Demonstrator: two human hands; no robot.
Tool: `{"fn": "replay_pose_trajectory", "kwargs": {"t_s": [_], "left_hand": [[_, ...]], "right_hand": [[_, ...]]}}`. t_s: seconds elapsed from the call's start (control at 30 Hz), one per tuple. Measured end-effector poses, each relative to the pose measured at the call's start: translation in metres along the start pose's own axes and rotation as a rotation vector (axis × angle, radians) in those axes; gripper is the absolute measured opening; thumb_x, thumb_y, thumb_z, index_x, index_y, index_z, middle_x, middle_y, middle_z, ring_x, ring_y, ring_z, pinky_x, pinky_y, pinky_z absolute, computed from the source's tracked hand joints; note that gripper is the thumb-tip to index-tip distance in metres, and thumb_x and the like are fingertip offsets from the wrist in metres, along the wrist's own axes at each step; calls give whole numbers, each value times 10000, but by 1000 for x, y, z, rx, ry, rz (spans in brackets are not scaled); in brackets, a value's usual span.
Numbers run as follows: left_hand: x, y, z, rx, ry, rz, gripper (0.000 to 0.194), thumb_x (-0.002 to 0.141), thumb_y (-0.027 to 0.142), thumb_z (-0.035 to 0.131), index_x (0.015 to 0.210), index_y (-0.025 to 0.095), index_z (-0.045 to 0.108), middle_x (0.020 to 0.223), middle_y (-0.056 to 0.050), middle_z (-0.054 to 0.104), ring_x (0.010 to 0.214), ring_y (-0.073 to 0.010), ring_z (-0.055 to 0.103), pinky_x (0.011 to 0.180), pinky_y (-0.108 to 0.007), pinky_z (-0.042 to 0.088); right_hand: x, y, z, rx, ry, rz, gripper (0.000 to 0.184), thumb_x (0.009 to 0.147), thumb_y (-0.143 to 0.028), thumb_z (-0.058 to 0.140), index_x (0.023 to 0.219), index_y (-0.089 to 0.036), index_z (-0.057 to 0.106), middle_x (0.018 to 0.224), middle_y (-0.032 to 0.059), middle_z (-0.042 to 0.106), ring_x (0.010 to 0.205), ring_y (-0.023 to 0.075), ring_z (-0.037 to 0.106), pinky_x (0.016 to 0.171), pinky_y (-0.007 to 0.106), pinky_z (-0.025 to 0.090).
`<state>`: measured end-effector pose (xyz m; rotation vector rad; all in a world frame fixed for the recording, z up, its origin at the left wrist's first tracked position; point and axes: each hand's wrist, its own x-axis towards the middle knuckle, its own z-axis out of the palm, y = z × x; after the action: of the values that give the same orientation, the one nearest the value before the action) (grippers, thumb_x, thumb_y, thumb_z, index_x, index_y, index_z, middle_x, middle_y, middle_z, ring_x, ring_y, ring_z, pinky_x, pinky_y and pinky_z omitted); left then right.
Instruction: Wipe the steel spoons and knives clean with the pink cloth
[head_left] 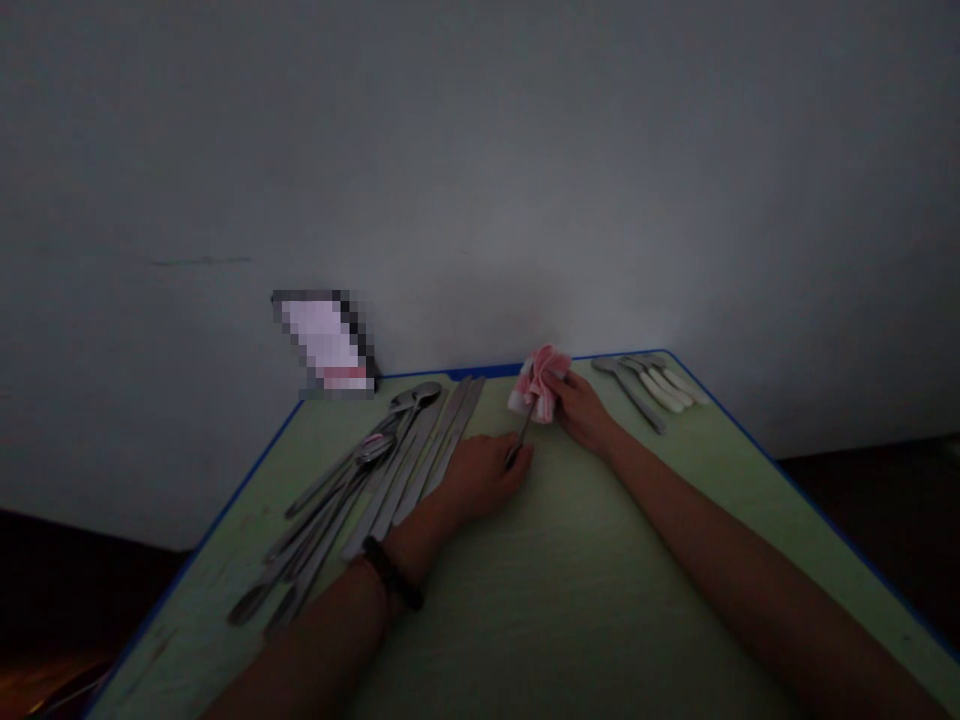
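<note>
Two hands of ours are at work near the far edge of the green surface [570, 600], which has a blue rim and meets the grey wall [480, 180] at the back. Our left hand [484, 475] has its grip pinching the handle of a thin utensil [525, 428], just right of the knives [420, 460]. Our right hand [577, 405] has its grip pinching a pink and white cloth [541, 383] bunched about the utensil's far end, so we cannot tell what kind of head it has. Cloth and utensil are between the knives and the right-hand cutlery, close to the back rim.

For room, we see plain surface between our forearms and down toward us, and a narrower strip between our right hand and the grey piece [628, 392] on the right. Beside that piece, some white-handled cutlery [664, 385] lies near the far right corner, inside the rim. The left side is tighter: spoons [360, 455] overlap in a slanting pile, with the knives alongside them. Our left wrist, wearing a dark bracelet [391, 573], is beside the near ends of the knives; we cannot tell whether it touches them. A pixelated screen [322, 340] stands at the far left corner.
</note>
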<state>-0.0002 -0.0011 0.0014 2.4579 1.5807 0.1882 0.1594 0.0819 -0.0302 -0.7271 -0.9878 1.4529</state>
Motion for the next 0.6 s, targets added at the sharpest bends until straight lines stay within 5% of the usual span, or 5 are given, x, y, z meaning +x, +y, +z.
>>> {"fn": "replay_pose_trajectory", "kwargs": {"t_s": [0.6], "left_hand": [[1,-3,4,28,41,33,420,937,424,276,807,185,596,666,-54,622,649,-196,591,584,-276,339]], "right_hand": [[1,3,-1,13,3,2,327,685,-404,696,910,-171,646,773,20,674,691,147,597,717,302,463]]}}
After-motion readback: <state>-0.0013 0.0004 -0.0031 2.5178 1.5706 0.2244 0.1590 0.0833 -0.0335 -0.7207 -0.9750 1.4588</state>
